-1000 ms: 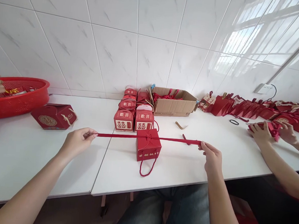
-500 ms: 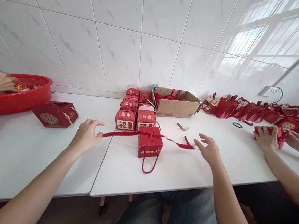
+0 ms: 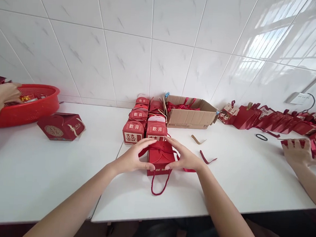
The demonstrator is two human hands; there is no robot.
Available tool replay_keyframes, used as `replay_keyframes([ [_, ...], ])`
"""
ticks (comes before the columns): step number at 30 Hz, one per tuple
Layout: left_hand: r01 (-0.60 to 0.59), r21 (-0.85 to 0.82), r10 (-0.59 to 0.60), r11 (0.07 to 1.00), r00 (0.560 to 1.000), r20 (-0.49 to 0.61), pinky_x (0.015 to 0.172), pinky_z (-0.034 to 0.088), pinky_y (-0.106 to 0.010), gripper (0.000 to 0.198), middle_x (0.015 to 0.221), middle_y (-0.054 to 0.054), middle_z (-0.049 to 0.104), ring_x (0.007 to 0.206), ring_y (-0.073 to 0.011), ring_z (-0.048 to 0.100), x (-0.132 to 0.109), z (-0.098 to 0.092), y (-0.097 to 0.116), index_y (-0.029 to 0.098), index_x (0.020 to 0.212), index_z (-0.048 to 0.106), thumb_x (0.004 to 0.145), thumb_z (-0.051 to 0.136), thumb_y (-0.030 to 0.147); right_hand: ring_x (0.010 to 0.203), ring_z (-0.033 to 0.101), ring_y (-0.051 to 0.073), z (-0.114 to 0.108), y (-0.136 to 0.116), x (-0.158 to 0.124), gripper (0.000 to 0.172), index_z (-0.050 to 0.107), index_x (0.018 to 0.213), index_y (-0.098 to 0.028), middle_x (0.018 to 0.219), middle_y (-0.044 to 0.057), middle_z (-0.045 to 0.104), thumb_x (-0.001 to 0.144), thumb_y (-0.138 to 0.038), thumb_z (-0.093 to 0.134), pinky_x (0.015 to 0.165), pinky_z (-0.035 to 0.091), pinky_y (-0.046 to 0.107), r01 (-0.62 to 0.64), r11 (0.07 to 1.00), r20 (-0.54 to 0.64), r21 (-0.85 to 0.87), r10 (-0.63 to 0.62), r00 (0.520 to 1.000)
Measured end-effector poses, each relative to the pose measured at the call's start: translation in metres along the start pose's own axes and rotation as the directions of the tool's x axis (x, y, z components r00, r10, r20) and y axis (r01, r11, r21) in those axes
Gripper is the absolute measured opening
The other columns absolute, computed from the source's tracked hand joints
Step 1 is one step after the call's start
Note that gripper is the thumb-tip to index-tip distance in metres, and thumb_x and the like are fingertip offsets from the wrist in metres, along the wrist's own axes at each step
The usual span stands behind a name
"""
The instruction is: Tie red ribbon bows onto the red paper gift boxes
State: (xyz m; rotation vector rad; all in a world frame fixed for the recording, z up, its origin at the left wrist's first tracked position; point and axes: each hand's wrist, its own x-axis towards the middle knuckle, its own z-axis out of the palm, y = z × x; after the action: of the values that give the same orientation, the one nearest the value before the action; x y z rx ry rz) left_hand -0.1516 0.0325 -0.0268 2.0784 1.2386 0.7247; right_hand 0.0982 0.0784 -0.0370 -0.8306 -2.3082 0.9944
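The white tabletop fills my view, with a joint running from its near edge towards the middle. Along its far right edge lies a long row of red packaging, and a red basket sits at the far left corner, where another person's hand reaches in. An open cardboard box stands against the far edge, with a cluster of small finished boxes just left of it and a larger red box well to the left. The red gift box stands upright near the middle of the near edge, directly between both hands and equally close to each. The left hand cups its left upper corner and the right hand its right. Each grip is narrow and closed on the box, fingers over the top and thumb on the front face. The ribbon runs left to right, its loose tail trailing towards the right hand's side. A cord loop hangs towards me. A co-worker's hand works at the right edge.
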Motion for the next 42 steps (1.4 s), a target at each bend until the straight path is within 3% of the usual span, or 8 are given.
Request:
replay_keyframes([
  [9,-0.003,-0.026,0.002,1.000,0.999,-0.032,0.113,0.028,-0.044,0.080,0.149,-0.005,0.030,0.138,-0.0320,0.026,0.004,0.005,-0.006,0.033,0.135,0.045,0.064,0.075,0.054,0.142,0.017,0.027,0.003,0.002,-0.007,0.098,0.025,0.146,-0.032,0.155,0.006,0.021,0.064,-0.050,0.076,0.115,0.021,0.045,0.068,0.997,-0.030,0.028,-0.067,0.997],
  [14,-0.027,-0.083,0.021,0.996,0.997,-0.072,0.110,0.030,-0.040,0.088,0.151,-0.008,0.028,0.137,-0.0305,0.028,0.001,0.009,-0.010,0.030,0.144,0.028,0.070,0.068,0.057,0.142,0.017,0.029,-0.002,0.007,-0.010,0.104,0.019,0.148,-0.031,0.156,0.007,0.012,0.063,-0.057,0.074,0.113,0.026,0.046,0.068,0.995,-0.074,0.076,-0.062,0.995],
  [17,0.072,-0.109,-0.094,0.991,0.972,-0.213,0.099,0.040,-0.036,0.061,0.136,-0.010,0.045,0.125,-0.0266,0.043,0.002,0.011,-0.014,0.025,0.131,0.042,0.083,0.049,0.061,0.127,0.043,0.029,-0.010,0.012,-0.014,0.072,0.042,0.136,-0.025,0.141,0.014,0.040,0.077,-0.065,0.054,0.100,0.041,0.046,-0.096,0.987,-0.156,0.125,0.115,0.981],
  [20,0.188,-0.147,-0.225,0.971,0.929,-0.293,0.082,0.046,-0.033,0.049,0.102,-0.007,0.062,0.098,-0.0229,0.057,0.004,0.011,-0.013,0.020,0.098,0.058,0.087,0.036,0.063,0.098,0.060,0.023,-0.016,0.013,-0.016,0.055,0.063,0.099,-0.019,0.103,0.010,0.063,0.088,-0.064,0.033,0.086,0.047,0.038,-0.203,0.971,-0.132,0.126,0.219,0.967],
  [24,0.200,-0.257,-0.262,0.945,0.936,-0.234,0.070,0.045,-0.030,0.049,0.075,-0.003,0.061,0.079,-0.0205,0.058,0.004,0.012,-0.003,0.020,0.075,0.060,0.084,0.040,0.064,0.064,0.049,0.014,-0.015,0.006,-0.013,0.048,0.057,0.068,-0.018,0.069,0.001,0.055,0.085,-0.061,0.043,0.061,0.039,0.027,-0.172,0.981,0.001,0.093,0.173,0.985],
  [28,0.200,-0.388,-0.279,0.900,0.947,-0.157,0.065,0.044,-0.028,0.043,0.069,-0.001,0.060,0.073,-0.0191,0.057,0.003,0.016,0.011,0.021,0.072,0.061,0.079,0.051,0.062,0.053,0.034,0.008,-0.010,-0.004,-0.011,0.044,0.048,0.061,-0.018,0.058,-0.004,0.042,0.077,-0.058,0.058,0.051,0.027,0.024,-0.233,0.932,0.068,0.277,0.223,0.973],
  [32,0.185,-0.481,-0.276,0.857,0.953,-0.125,0.067,0.044,-0.026,0.039,0.072,-0.001,0.058,0.070,-0.0159,0.053,0.002,0.018,0.015,0.020,0.072,0.060,0.081,0.054,0.057,0.056,0.039,0.009,-0.007,-0.008,-0.009,0.042,0.049,0.063,-0.018,0.059,-0.004,0.046,0.075,-0.056,0.062,0.055,0.030,0.023,-0.210,0.860,0.006,0.465,0.234,0.972],
  [42,0.197,-0.654,-0.262,0.731,0.965,-0.003,0.074,0.045,-0.028,0.025,0.081,-0.004,0.061,0.077,-0.0162,0.056,0.002,0.008,0.008,0.017,0.075,0.064,0.081,0.060,0.042,0.049,0.029,0.006,-0.007,-0.001,-0.007,0.040,0.045,0.062,-0.018,0.052,-0.008,0.034,0.073,-0.049,0.067,0.048,0.018,0.023,-0.184,0.815,-0.106,0.550,0.286,0.952],
])
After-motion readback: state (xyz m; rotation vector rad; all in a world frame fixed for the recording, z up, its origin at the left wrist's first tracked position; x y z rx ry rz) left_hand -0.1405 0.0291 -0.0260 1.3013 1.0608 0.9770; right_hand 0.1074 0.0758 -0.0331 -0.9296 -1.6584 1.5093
